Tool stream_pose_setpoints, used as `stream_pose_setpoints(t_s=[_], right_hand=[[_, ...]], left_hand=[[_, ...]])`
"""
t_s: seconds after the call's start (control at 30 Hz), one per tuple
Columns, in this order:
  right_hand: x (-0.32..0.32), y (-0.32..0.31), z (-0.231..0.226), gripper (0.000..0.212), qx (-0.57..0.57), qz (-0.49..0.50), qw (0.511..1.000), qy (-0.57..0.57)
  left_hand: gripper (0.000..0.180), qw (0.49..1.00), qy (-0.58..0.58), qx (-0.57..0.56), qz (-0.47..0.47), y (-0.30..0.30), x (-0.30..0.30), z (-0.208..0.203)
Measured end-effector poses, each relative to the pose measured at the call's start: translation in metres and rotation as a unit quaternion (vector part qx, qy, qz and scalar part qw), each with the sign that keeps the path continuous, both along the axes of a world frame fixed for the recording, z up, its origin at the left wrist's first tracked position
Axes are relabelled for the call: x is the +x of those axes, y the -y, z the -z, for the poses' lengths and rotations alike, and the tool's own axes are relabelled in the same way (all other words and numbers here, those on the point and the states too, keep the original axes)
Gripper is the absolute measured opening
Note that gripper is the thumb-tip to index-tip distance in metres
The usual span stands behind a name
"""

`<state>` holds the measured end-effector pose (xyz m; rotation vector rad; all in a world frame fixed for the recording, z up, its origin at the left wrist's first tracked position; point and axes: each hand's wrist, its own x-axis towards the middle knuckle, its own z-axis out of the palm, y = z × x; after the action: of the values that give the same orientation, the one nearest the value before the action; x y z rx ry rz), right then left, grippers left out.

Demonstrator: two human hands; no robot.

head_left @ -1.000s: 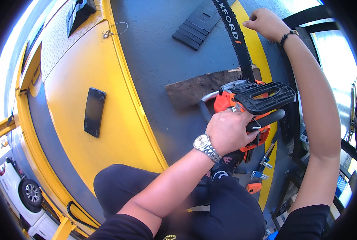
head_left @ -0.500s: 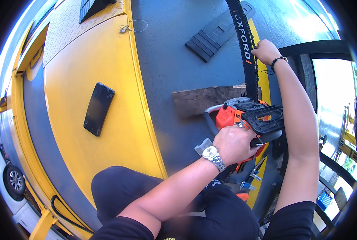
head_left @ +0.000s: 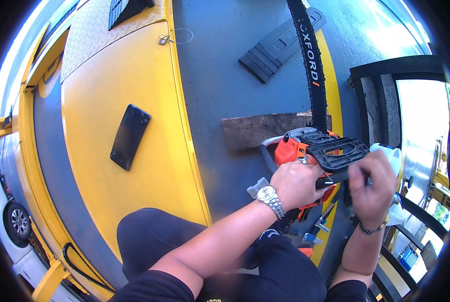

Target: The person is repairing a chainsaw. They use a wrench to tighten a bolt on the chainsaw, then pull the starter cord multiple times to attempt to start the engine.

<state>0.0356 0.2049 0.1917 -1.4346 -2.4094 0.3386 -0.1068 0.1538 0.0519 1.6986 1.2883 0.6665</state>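
An orange and black chainsaw [head_left: 289, 149] rests upright on the floor, its long black guide bar [head_left: 310, 60] with the chain pointing away from me. My left hand [head_left: 298, 183], wearing a silver watch, is closed round the rear of the saw by its black handle. My right hand [head_left: 373, 186] hangs just right of the saw's rear, apart from the chain. Its fingers are curled in, slightly blurred; anything inside them is hidden. A weathered wooden plank [head_left: 255, 132] lies across beneath the front of the saw. A dark ribbed bar cover [head_left: 278, 50] lies left of the bar.
On the yellow panel [head_left: 89, 151] at left lies a black phone [head_left: 130, 137]. Blue-tipped metal tools [head_left: 316, 229] lie near my knee. A white container [head_left: 392, 158] stands behind my right hand, by a black metal frame [head_left: 396, 65]. A yellow stripe [head_left: 330, 65] crosses the floor.
My right hand has left the chain on the bar and drawn back toward me, beside the saw's rear, uncovering the white container. My left hand stays on the saw.
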Motion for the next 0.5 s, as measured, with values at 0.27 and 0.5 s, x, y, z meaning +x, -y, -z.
stream_pose_setpoints(t_s=[0.27, 0.5], right_hand=[[0.029, 0.068, 0.073, 0.027, 0.044, -0.001, 0.999, 0.007], [0.024, 0.058, 0.074, 0.021, -0.026, 0.087, 0.995, -0.029]], left_hand=[[0.034, 1.000, -0.003, 0.030, -0.007, 0.001, 0.004, 0.000], [0.031, 0.999, -0.032, 0.017, 0.000, 0.000, 0.007, -0.001]])
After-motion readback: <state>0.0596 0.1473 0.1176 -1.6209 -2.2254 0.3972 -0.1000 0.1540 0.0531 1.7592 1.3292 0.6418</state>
